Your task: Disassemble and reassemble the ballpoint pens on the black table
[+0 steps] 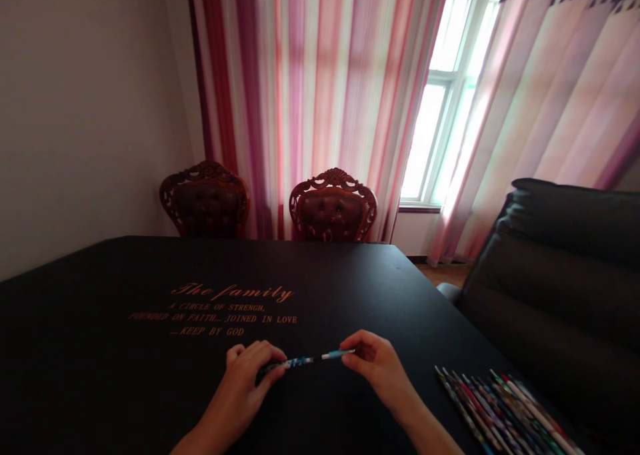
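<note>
Over the near part of the black table, my left hand [250, 375] is closed around a pen with a blue-and-white patterned barrel [299, 361]. The barrel points to the right, roughly level. My right hand [377, 365] pinches a slim light-blue pen piece [337, 354] with a whitish end, in line with the barrel. Between the two parts shows a narrow dark stretch; whether they are joined there, I cannot tell. My left fingers hide the barrel's far left end.
The black table [345, 288] bears gold lettering [233, 291]. Several pens [500, 401] lie side by side at the right edge. Two carved chairs [333, 211] stand behind the table, and a dark leather seat [560, 275] is at the right.
</note>
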Demonstrator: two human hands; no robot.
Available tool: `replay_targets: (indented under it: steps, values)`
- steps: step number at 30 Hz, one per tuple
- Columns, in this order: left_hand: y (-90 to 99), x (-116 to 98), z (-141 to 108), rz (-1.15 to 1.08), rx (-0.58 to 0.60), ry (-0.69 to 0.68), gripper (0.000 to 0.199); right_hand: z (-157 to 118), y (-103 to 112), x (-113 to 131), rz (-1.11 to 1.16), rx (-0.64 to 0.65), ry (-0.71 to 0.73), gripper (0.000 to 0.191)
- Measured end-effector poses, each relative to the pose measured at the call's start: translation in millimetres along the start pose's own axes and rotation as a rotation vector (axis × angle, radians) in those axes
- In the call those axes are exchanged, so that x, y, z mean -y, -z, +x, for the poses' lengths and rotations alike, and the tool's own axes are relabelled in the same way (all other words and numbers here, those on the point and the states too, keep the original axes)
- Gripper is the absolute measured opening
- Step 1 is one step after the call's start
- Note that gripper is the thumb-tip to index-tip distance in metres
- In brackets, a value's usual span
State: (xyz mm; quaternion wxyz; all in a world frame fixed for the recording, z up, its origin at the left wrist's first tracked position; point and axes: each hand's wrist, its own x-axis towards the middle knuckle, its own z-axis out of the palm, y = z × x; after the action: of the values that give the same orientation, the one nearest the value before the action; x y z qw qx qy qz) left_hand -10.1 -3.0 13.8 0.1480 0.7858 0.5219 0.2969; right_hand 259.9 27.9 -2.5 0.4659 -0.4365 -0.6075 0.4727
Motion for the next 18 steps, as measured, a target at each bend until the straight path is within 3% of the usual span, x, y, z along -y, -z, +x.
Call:
replay_targets:
  steps: [6, 16, 18]
  values:
    - [2.3, -12.4, -1.6, -0.047, 0.052, -0.045, 0.010, -4.4, -12.1, 3.5, -0.064, 0.011, 0.022, 0.020]
    - [-4.5, -10.8, -1.8, -0.123, 0.025, 0.061, 0.011, -11.1, -20.7, 9.8, -0.263, -0.075, 0.022, 0.008]
    - [-5.3, -11.7, -2.6, -0.124, 0.009, 0.060, 0.008, -11.8, -22.8, 10.1, -0.312, -0.066, 0.036, 0.013]
